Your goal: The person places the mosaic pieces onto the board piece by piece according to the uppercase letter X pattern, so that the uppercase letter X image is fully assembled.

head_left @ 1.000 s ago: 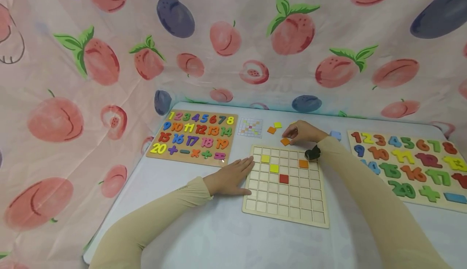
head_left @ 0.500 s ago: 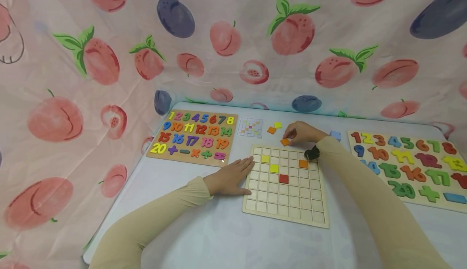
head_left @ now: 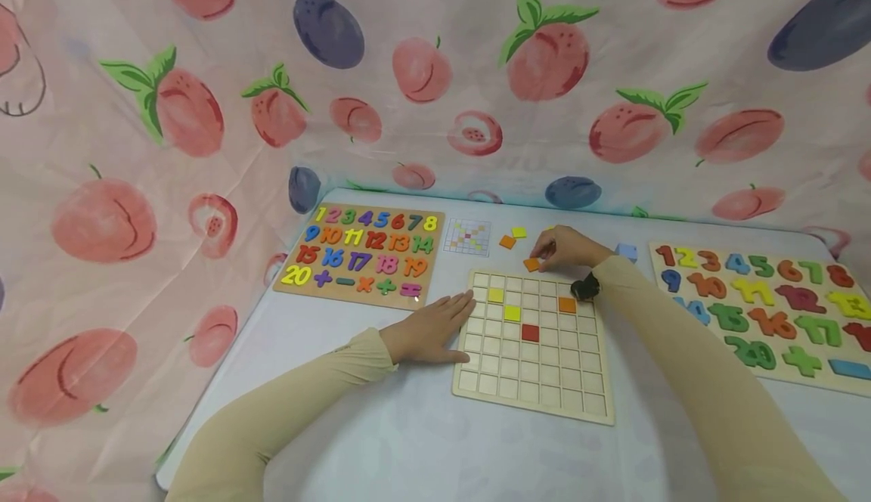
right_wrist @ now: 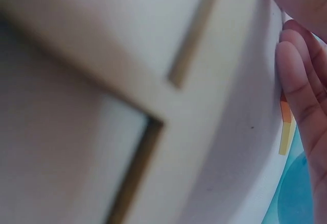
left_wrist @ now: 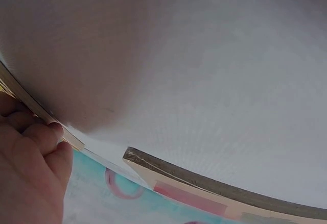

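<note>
A wooden grid board (head_left: pixel 537 370) lies on the table in front of me. It holds two yellow tiles (head_left: pixel 495 295), a red tile (head_left: pixel 529 333) and an orange tile (head_left: pixel 566 305). My left hand (head_left: pixel 435 328) lies flat on the table, its fingers against the board's left edge (left_wrist: pixel 48 119). Just past the board's far edge, my right hand (head_left: pixel 561 249) pinches a loose orange tile (head_left: pixel 531 264) with curled fingertips (right_wrist: pixel 301 96). The tile's edge (right_wrist: pixel 285 110) shows beside those fingers in the right wrist view.
A small pattern card (head_left: pixel 466 237), a loose orange tile (head_left: pixel 506 242) and a loose yellow tile (head_left: pixel 519 232) lie behind the board. A blue tile (head_left: pixel 626 251) sits further right. Number puzzle boards lie at the left (head_left: pixel 364 256) and right (head_left: pixel 762 305). Peach-print cloth walls the table.
My right hand's fingers have shifted slightly at the orange tile. The left hand and the board have stayed put.
</note>
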### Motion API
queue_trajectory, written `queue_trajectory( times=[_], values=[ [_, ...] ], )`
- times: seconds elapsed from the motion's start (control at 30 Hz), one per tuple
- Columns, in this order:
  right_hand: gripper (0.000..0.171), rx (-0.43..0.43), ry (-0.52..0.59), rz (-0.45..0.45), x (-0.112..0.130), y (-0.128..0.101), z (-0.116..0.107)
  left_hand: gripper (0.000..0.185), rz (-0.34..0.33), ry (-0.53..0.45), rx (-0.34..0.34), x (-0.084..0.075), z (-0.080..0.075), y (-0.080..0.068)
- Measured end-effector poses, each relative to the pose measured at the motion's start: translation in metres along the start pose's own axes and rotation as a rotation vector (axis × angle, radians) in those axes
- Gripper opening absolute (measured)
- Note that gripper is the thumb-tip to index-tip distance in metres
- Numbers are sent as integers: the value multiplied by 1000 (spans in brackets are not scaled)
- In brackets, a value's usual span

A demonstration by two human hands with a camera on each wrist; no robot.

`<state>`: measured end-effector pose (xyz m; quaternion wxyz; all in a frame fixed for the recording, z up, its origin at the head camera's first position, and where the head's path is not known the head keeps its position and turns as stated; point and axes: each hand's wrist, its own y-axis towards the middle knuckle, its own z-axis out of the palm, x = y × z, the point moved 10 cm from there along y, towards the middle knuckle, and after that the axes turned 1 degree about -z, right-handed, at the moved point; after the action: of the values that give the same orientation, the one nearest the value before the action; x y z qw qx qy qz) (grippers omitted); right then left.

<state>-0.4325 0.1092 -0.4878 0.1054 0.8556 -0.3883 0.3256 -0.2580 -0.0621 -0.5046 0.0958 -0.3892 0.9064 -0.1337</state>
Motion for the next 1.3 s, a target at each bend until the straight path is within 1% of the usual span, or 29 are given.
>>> queue_trajectory(
  times=[0.1,0.27,0.37,0.47,0.6,0.8,1.0,1.1,1.17,1.3],
  values=[
    [21,-1,-5,3,-1,-1,-1,93,0,-5,2,-1,-1,0],
    [21,6,49,60,-7,-5,-2,94,0,0,-2,0,0,0],
    [22,1,59,81,-8,-8,-5,94,2,5,-5,0,1,1],
    [24,-18,61,92,-9,-12,-9,94,4,3,-8,1,2,2],
    [28,-52,111,95,-11,-18,-15,94,0,-3,-6,1,2,2],
    [30,-93,141,121,-11,-33,-21,94,-14,-12,3,1,2,2],
    [28,-138,150,136,-1,-53,-22,95,-20,-10,6,1,3,2],
    [25,-153,143,125,8,-63,-20,95,-14,-3,-2,1,3,3],
    [25,-163,156,116,15,-70,-17,95,-14,-2,-4,1,4,3],
    [24,-191,145,98,30,-82,-14,95,-18,1,-3,2,4,4]
  ],
)
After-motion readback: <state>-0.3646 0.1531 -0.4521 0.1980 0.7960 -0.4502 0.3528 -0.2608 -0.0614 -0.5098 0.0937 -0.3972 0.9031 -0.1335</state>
